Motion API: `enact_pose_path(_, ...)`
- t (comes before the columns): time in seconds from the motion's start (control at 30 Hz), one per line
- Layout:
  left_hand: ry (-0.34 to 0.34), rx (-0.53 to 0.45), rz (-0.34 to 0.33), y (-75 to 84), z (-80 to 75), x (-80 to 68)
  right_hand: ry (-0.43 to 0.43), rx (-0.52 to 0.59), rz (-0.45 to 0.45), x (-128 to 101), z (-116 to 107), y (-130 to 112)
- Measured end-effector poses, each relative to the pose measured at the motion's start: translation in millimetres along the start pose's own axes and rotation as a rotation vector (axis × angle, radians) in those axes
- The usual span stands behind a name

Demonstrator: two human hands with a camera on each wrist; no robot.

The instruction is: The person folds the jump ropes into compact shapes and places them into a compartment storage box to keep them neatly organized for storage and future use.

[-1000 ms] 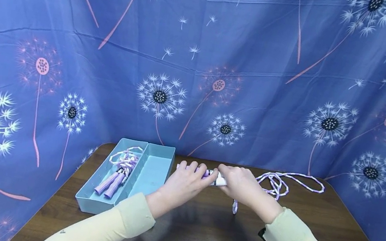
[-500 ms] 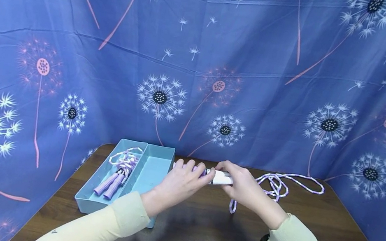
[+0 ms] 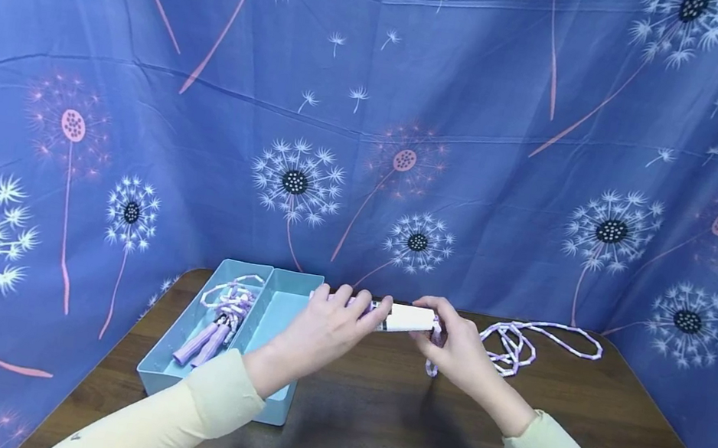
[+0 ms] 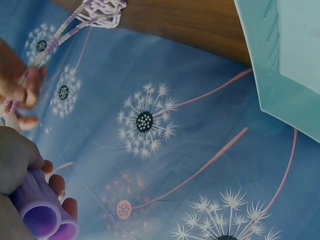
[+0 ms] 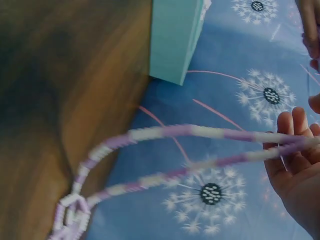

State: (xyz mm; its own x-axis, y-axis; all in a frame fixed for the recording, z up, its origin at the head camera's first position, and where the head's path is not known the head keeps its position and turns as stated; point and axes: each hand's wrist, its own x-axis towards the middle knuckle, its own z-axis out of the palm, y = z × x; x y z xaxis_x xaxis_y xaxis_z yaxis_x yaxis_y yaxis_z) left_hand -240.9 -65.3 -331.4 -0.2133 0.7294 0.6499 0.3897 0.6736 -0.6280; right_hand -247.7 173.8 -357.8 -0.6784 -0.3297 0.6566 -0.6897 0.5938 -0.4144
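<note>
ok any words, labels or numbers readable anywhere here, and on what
None can be read.
The jump rope handles held by the left hand and right hand: no print shows.
The teal tray and the second rope in it: no label visible.
The blue backdrop: only dandelion patterns, no text.

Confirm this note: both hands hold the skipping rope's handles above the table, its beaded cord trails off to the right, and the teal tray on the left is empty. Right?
Not quite: the teal tray is not empty. The head view shows a second bundled rope with purple handles lying in its left compartment. The rest stands: the left hand and right hand hold the handles, and the beaded cord trails right.
</note>
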Motion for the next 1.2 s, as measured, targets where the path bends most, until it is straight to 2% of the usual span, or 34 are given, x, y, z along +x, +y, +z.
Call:
enact_pose_path(0.27, -0.013, 0.008, 0.006, -6.5, -6.5, 0.9, 0.081, 0.027, -0.017, -19.1, 22.2, 10.9)
enact_pose_path(0.43, -0.044, -0.014, -0.005, -13.0, -10.9, 3.0, 0.122, 0.094, 0.017, -26.2, 32.2, 15.1)
enact_pose_path(0.7, 0.000, 0.007, -0.028, -25.4, -13.7, 8.9, 0.168, 0.089, 0.098, -37.3, 39.6, 33.4)
enact_pose_path(0.83, -0.011, 0.024, -0.041, -30.7, -15.4, 10.1, 0.152, 0.074, 0.132, -43.4, 39.9, 40.0)
enact_pose_path(0.93, -0.018, 0.026, -0.051, -34.2, -15.0, 10.1, 0.127, 0.045, 0.123, -47.1, 40.2, 45.3)
enact_pose_path(1.1, -0.031, 0.017, -0.061, -38.7, -11.5, 7.7, 0.049, 0.021, 0.044, -52.8, 39.9, 50.6)
enact_pose_path(1.2, -0.037, 0.005, -0.073, -40.7, -9.7, 5.0, -0.010, -0.042, -0.018, -55.3, 38.0, 46.8)
